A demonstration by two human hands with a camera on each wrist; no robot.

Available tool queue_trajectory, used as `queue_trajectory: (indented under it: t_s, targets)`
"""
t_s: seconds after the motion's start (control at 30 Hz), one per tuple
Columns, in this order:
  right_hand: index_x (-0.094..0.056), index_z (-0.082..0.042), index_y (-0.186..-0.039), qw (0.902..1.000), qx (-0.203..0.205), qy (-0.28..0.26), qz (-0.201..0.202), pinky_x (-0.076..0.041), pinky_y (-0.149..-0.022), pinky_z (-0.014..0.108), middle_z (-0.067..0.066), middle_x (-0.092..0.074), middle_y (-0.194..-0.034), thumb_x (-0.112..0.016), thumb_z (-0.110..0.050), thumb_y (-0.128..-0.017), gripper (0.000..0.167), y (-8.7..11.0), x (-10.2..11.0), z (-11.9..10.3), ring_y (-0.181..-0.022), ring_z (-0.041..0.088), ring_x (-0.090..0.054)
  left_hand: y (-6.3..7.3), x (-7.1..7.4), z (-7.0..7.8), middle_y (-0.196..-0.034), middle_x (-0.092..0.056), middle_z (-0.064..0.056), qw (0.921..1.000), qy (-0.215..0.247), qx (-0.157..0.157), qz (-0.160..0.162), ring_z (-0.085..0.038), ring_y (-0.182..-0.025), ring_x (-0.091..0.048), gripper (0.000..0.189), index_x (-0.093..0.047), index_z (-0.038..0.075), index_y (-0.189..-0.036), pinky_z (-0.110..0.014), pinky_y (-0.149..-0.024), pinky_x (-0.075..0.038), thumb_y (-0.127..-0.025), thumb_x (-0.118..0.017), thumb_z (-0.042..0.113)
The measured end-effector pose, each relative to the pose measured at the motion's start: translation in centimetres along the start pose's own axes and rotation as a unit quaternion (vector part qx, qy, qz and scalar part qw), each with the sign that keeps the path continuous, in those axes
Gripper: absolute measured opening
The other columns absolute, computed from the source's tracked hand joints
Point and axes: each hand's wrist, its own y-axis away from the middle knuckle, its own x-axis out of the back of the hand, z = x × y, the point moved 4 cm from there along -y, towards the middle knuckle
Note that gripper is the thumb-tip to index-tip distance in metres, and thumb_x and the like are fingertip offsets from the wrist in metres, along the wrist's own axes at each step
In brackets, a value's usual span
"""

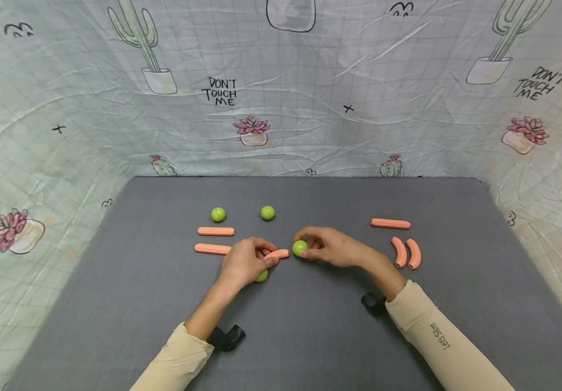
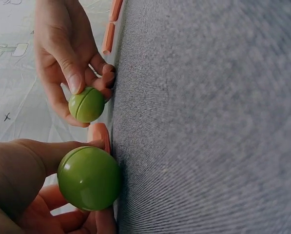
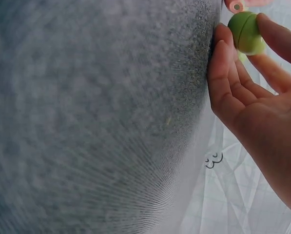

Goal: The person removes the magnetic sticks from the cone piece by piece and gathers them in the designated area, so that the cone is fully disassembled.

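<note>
My left hand (image 1: 244, 264) pinches a short, curved orange piece (image 1: 281, 253) between thumb and fingers, low over the grey tabletop. Right beside that thumb is a glossy green ball (image 2: 89, 178), partly covered by the hand in the head view. My right hand (image 1: 332, 247) holds another green ball (image 1: 300, 248) with its thumb and fingertips; a seam line runs round the ball (image 3: 245, 31). This ball is just right of the curved piece's end. A straight orange stick (image 1: 212, 248) runs up to the left hand, its right end hidden behind it.
Two more green balls, one on the left (image 1: 218, 214) and one nearer the middle (image 1: 268, 213), lie farther back. Another straight orange stick (image 1: 216, 231) lies at left. On the right are a straight stick (image 1: 390, 223) and two curved pieces (image 1: 414, 253). A patterned cloth (image 1: 300, 136) hangs behind the table.
</note>
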Motion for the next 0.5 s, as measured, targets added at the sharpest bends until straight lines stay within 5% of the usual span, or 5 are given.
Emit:
queue_trajectory:
  t_s: [0.3,0.5]
  targets:
    - [-0.061,-0.01,-0.135,0.9984,-0.006,-0.001,0.056,-0.054,-0.074,0.031,0.009,-0.074,-0.103,-0.069,-0.016,-0.102,0.034,-0.7,0.9,-0.3,-0.089,0.02,-0.072,0.5,-0.1,-0.2,-0.089,-0.071,0.002,0.9994,0.025,-0.019,-0.016,-0.009,-0.079,-0.06,0.019,-0.08,0.018,-0.105,-0.029,-0.072,-0.05,-0.089,-0.085,0.025]
    - [-0.065,-0.014,-0.132,0.9956,0.006,0.02,0.091,-0.056,-0.081,0.035,0.009,-0.073,-0.113,-0.071,-0.021,-0.101,0.033,-1.4,1.5,-0.7,-0.098,0.021,-0.071,0.7,0.2,-0.3,-0.098,-0.073,0.0,0.9983,0.038,-0.022,-0.038,-0.012,-0.088,-0.064,0.024,-0.078,0.016,-0.111,-0.033,-0.082,-0.053,-0.089,-0.084,0.023]
